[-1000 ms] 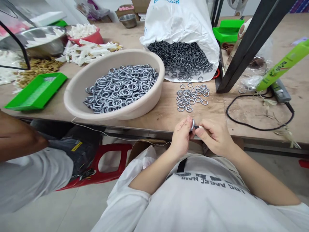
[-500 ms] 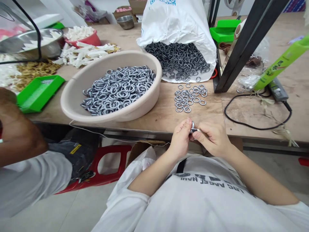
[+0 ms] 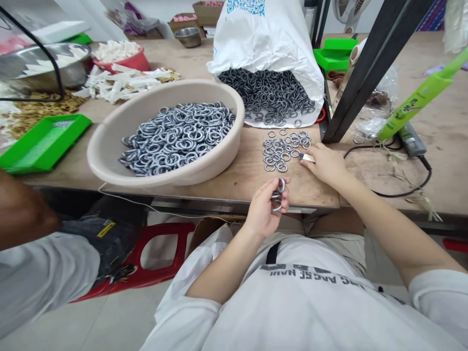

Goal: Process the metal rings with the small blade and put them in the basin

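Note:
Several grey rings [image 3: 277,201] are held in my left hand [image 3: 263,208], which is curled near the table's front edge. My right hand [image 3: 323,163] grips a small tool with a pale handle [image 3: 308,157] and a dark tip, and its fingertips are at the right side of a loose group of grey rings [image 3: 278,152] on the table. A wide beige basin [image 3: 104,158], full of grey rings, stands to the left. Behind the loose group, a white sack [image 3: 263,44] lies with its mouth open and darker rings spilling out.
A dark metal post [image 3: 361,78] rises at the right, near a green tube [image 3: 417,102] and a black cable [image 3: 398,195]. Green trays [image 3: 40,146], a red bowl [image 3: 135,62] and white strips lie left. Another person's arm [image 3: 25,214] is at the far left.
My hands have come apart. The right one has moved forward and right to the loose rings with the tool, while the left has turned, showing the rings in it. The view has shifted slightly.

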Demonstrator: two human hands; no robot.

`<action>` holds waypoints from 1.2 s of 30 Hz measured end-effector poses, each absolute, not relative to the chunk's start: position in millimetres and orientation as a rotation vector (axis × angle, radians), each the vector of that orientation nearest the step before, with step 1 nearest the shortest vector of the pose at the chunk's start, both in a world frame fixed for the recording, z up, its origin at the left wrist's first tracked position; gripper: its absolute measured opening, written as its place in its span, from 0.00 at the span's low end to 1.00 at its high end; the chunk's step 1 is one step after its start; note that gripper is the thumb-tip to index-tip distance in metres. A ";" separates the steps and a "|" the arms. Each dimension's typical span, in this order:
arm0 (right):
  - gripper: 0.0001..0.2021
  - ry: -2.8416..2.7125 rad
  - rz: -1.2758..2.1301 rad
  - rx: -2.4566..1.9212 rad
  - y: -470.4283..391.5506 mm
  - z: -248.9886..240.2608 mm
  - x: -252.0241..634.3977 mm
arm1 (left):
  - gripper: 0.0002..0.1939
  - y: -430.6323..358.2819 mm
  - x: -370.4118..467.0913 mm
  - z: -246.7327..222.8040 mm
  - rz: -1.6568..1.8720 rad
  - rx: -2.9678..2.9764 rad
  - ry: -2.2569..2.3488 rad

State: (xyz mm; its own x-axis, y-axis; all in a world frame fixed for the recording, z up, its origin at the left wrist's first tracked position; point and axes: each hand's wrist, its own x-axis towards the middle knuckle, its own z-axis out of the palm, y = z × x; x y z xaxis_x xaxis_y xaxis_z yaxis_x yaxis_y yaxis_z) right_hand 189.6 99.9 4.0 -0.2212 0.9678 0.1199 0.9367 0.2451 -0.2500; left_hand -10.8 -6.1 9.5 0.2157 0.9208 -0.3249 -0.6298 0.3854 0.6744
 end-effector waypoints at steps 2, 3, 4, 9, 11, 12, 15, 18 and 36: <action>0.17 -2.287 0.177 -1.789 103.1 -0.3 187.5 | 0.11 -1.4 -16.8 9.8 1.115 0.369 0.760; 0.16 -2.274 0.185 -1.781 102.6 -2.3 187.2 | 0.11 0.9 -18.9 9.7 1.114 0.350 0.749; 0.15 -2.247 0.214 -1.752 100.4 -3.7 187.1 | 0.11 3.1 -19.8 9.3 1.116 0.345 0.745; 0.18 -1.778 0.977 -1.316 61.4 1.9 175.4 | 0.18 7.9 -3.3 0.9 1.179 0.589 0.862; 0.19 -1.528 1.289 -1.149 36.9 7.6 162.7 | 0.20 6.0 8.4 -2.5 1.192 0.712 0.886; 0.19 -1.446 1.362 -1.103 25.4 9.8 155.6 | 0.21 4.3 13.4 -3.6 1.194 0.748 0.889; 0.18 -1.312 1.343 -1.068 0.2 10.4 138.2 | 0.22 -1.5 21.1 -3.7 1.208 0.780 0.889; 0.16 -1.303 1.245 -1.073 -7.9 4.8 133.4 | 0.23 -6.6 18.7 -2.1 1.211 0.788 0.877; 0.16 -2.134 0.570 -1.098 -19.1 30.0 157.2 | 0.24 -16.1 9.8 14.4 1.127 0.639 0.713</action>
